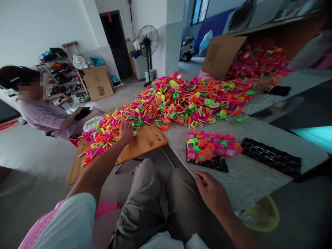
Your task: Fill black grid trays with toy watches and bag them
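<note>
The left hand [126, 133] lies open and flat on the pile of bright toys [178, 100] right under it, so this looks like the grabbing step, which needs fingers to close, while the right hand [211, 192] rests half curled and empty just below the black tray [216, 164]

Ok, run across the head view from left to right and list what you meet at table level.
Seated person in a lilac top → left hand → black tray packed with bright toys → empty black tray.
</note>
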The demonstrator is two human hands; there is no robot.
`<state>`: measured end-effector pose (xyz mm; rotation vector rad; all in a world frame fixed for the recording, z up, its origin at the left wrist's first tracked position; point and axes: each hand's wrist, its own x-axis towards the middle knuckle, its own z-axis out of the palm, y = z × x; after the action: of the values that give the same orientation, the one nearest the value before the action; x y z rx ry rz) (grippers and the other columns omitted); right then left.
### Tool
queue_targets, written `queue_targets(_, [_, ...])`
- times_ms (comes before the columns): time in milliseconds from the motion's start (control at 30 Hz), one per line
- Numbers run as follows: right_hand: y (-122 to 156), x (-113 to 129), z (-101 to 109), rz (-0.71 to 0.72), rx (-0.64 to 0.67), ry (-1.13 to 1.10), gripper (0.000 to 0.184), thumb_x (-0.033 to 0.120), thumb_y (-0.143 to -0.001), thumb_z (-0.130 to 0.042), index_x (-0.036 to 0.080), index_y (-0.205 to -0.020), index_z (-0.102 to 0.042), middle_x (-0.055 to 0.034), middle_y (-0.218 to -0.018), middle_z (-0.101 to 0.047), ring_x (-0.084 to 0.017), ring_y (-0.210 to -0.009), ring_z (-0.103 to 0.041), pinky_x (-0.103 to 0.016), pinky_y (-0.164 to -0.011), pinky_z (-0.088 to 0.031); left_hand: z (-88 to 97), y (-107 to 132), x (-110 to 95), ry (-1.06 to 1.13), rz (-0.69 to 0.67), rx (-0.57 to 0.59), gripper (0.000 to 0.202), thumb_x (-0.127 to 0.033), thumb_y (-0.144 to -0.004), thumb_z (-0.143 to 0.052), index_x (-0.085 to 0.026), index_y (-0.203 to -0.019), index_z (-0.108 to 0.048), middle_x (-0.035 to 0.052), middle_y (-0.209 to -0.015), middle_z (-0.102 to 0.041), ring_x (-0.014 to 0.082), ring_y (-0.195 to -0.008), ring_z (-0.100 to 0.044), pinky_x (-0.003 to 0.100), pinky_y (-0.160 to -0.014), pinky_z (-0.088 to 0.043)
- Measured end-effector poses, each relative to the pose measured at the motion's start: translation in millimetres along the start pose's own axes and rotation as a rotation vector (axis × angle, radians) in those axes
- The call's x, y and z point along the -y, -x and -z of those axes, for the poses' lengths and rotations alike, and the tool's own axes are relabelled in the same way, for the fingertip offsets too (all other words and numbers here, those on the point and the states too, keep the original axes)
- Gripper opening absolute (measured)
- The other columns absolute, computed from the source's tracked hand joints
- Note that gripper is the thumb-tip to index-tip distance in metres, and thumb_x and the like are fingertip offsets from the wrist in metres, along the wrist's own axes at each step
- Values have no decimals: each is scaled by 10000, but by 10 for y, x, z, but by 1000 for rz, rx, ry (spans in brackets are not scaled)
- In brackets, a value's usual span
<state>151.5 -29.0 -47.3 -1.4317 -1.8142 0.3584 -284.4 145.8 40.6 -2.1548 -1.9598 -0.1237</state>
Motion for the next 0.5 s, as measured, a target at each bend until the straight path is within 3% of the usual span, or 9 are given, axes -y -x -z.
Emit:
queue_targets(100, [-23,183,38,64,-22,-10,262,331,-985,-493,203,-1094,-694,-83,-967,-751,-203,-804,-704,-323,-786,-547,203,163,-273,30,-130,83,311,-217,-918,-515,-170,-1174,-685,158,-1292,-657,325,-1318,-525,537,-1200,-261])
queue_targets(200, [-90,454,88,189,6,23,318,266,-1015,-462,198,-1271,-638,-90,-1047,-739,-207,-928,-707,-318,-845,-535,421,369,-716,128,-299,239,240,-331,-913,-588,-221,-1074,-728,91,-1005,-746,249,-970,-681,357,-929,-480])
queue_targets(333, [-161,729,184,281,211,193,428,229,-1027,-464,219,-1452,-511,-93,-1111,-713,-196,-912,-692,-289,-779,-507,738,628,-1372,485,-608,568,321,-472,-947,-576,-209,-958,-758,44,-845,-749,155,-713,-646,233,-653,-411])
queue_targets(433, [-116,768,264,278,327,289,371,218,-1004,-531,213,-1373,-561,-88,-1093,-701,-185,-895,-673,-270,-750,-480,910,729,-1759,701,-718,753,400,-516,-957,-562,-172,-885,-752,28,-749,-717,119,-636,-599,205,-580,-372])
queue_targets(500, [-47,724,313,263,339,316,256,223,-997,-554,211,-1244,-622,-77,-1058,-697,-179,-896,-664,-261,-748,-466,965,745,-1945,763,-736,845,417,-521,-957,-561,-156,-882,-750,20,-697,-689,113,-598,-584,200,-546,-369])
